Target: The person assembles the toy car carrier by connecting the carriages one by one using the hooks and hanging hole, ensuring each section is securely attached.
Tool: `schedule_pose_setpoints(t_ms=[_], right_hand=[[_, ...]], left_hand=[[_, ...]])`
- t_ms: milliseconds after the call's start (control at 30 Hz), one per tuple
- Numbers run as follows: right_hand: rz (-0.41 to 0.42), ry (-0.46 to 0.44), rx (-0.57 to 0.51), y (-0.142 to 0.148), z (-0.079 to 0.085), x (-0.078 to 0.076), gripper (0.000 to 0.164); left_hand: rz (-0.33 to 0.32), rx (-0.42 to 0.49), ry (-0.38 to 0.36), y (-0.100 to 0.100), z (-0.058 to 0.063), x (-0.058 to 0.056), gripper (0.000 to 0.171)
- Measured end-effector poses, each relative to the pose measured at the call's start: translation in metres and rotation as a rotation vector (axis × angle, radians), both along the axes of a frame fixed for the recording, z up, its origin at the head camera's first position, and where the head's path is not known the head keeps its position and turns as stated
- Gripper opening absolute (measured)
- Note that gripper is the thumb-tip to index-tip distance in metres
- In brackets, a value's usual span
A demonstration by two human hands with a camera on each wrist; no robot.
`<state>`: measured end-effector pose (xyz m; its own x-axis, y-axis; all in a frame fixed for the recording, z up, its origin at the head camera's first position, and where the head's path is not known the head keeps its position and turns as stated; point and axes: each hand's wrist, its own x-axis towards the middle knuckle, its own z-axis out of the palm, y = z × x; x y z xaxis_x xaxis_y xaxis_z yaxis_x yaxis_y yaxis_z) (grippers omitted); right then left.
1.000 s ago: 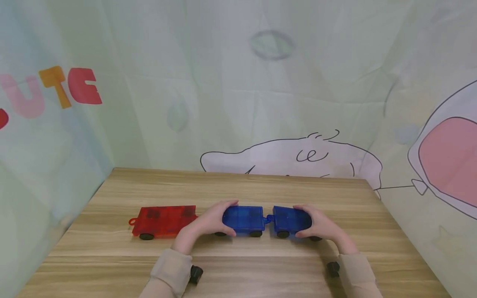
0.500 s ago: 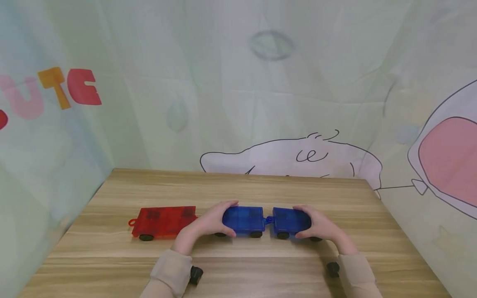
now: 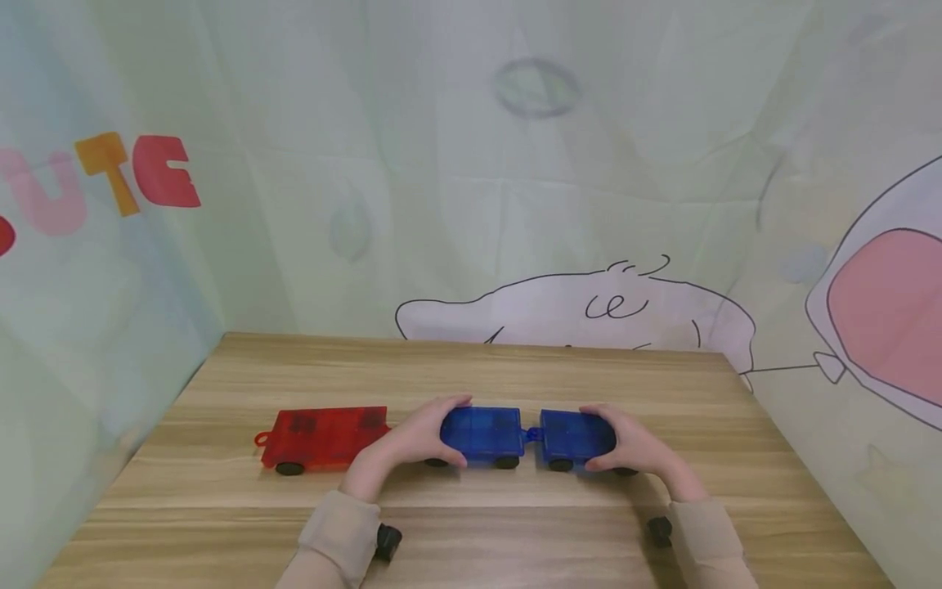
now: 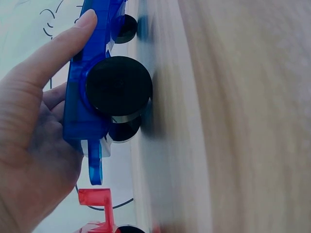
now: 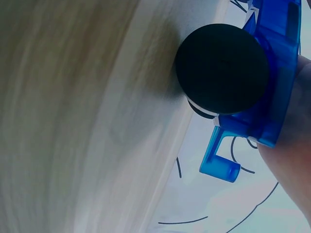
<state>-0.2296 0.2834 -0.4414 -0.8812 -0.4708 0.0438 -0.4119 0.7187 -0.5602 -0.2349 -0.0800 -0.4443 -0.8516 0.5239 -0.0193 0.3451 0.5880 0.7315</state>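
Observation:
Two translucent blue toy car bases with black wheels stand end to end on the table. My left hand (image 3: 412, 435) grips the left blue car base (image 3: 484, 433) across its long sides, thumb at the near edge. The right blue car base (image 3: 570, 435) is held the same way by my right hand (image 3: 639, 446). Between them, a ring-and-hook coupling (image 3: 531, 434) looks joined. In the left wrist view, the left base's blue ring (image 4: 95, 167) sits apart from a red hook (image 4: 97, 198). A free blue hook (image 5: 223, 167) shows in the right wrist view.
A translucent red toy car base (image 3: 324, 439) stands on the table left of the blue ones, partly behind my left wrist. Wood-grain table (image 3: 515, 540) lies in front. A printed cloth (image 3: 441, 204) hangs behind and along both sides.
Over the last second the right blue car base has turned slightly and now lines up straighter with the left one. Both hands keep their grip and place.

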Motion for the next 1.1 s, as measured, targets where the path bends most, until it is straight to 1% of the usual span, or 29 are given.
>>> schedule_pose_setpoints(t_ms=[367,567,633,733,800,900,1000,1100], right_hand=[[-0.001,0.004,0.005,-0.001,0.001,-0.001,0.087],[0.012,0.001,0.013,0.0,0.002,-0.002,0.09],[0.017,-0.007,0.018,0.0,0.003,-0.003,0.09],[0.005,-0.041,0.022,0.0,0.005,-0.003,0.088],[-0.015,-0.07,0.012,-0.001,0.007,-0.004,0.084],[-0.039,-0.078,-0.02,-0.006,0.01,-0.004,0.078],[-0.056,-0.047,-0.057,-0.016,0.015,-0.004,0.073],[-0.061,0.0,-0.08,-0.032,0.02,-0.004,0.071]], left_hand=[[-0.028,0.005,0.012,-0.002,0.001,-0.001,0.093],[-0.03,0.002,0.031,-0.003,0.001,0.0,0.094],[-0.029,0.008,0.036,-0.004,0.001,0.001,0.095],[-0.023,0.033,0.018,-0.007,0.003,0.003,0.098],[-0.012,0.052,0.001,-0.011,0.006,0.005,0.099],[0.021,0.07,-0.017,-0.021,0.01,0.009,0.1],[0.059,0.081,-0.01,-0.036,0.012,0.011,0.099],[0.089,0.084,0.024,-0.052,0.012,0.012,0.099]])
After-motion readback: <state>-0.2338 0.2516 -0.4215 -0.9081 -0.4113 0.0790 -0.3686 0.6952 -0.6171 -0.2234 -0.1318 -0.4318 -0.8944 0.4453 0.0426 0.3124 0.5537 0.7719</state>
